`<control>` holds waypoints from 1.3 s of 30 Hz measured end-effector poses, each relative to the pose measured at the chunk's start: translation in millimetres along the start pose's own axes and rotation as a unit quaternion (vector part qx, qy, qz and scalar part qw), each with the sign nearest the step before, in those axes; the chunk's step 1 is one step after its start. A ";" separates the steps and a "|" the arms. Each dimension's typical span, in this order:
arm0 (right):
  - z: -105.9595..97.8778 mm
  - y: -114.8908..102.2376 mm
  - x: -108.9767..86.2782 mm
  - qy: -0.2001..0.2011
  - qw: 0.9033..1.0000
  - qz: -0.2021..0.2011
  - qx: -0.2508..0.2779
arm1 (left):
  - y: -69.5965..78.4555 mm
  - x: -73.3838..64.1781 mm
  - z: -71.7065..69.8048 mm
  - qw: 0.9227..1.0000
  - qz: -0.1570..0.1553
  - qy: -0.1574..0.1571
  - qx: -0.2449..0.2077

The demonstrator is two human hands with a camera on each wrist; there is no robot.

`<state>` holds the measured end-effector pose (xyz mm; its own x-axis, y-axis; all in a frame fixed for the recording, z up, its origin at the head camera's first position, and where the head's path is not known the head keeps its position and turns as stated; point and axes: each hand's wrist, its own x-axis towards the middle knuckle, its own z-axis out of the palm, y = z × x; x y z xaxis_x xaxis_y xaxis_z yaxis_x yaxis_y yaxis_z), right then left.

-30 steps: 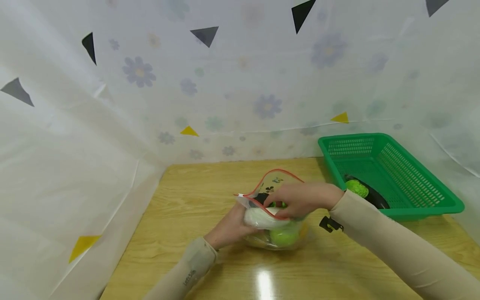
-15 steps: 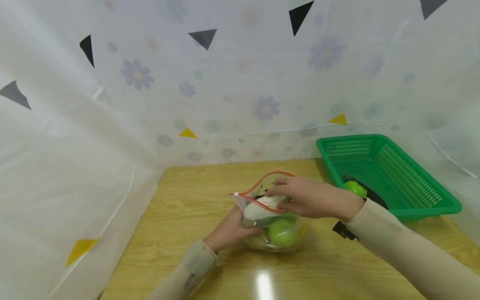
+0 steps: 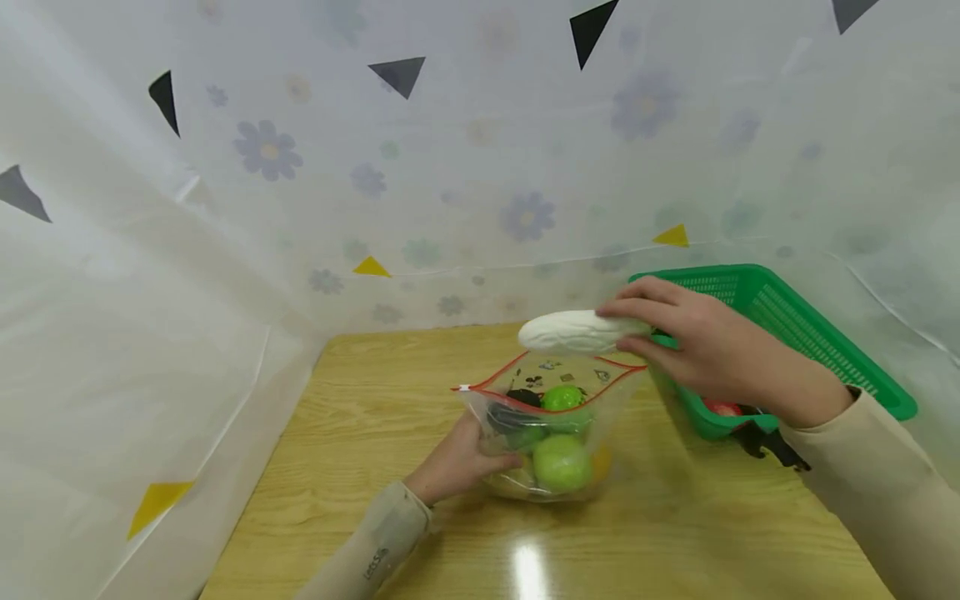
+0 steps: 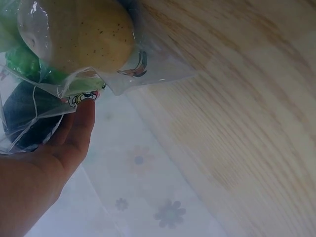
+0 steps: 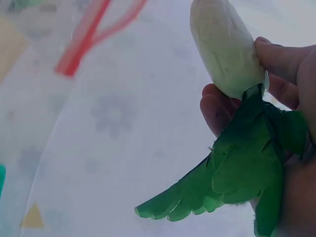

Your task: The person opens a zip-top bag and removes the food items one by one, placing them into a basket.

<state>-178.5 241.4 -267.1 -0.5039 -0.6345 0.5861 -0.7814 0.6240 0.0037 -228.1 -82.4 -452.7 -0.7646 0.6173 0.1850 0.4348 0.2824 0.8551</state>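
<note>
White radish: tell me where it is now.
In the head view, right of centre, the radish is held by the right hand above the open bag, left of the basket.

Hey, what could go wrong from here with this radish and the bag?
The white radish could slip or tilt, since the right hand pinches it near its leafy end. Its green leaves might snag on the red zip edge. The clear zip bag could tip, with the left hand supporting one side.

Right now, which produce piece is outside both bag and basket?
The white radish with green leaves, held in the right hand; all the others visible lie in the bag or the basket.
</note>
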 end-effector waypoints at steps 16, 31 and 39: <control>5.6 90.1 -126.5 -0.060 0.958 0.273 -0.058 | 0.3 -7.5 -4.4 1.000 -0.016 0.011 0.014; 32.5 145.0 -196.8 -0.225 0.887 0.398 -0.060 | 1.4 -8.8 -3.7 1.000 -0.009 0.004 -0.020; 32.1 150.0 -190.2 -0.304 0.874 0.376 -0.050 | 0.7 -8.1 -4.3 1.000 -0.007 0.003 -0.025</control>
<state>-211.6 441.0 -404.1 -0.9874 -0.1328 -0.0857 -0.1233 0.9865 -0.1082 -223.6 -90.3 -451.5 -0.7738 0.6087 0.1754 0.3999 0.2545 0.8805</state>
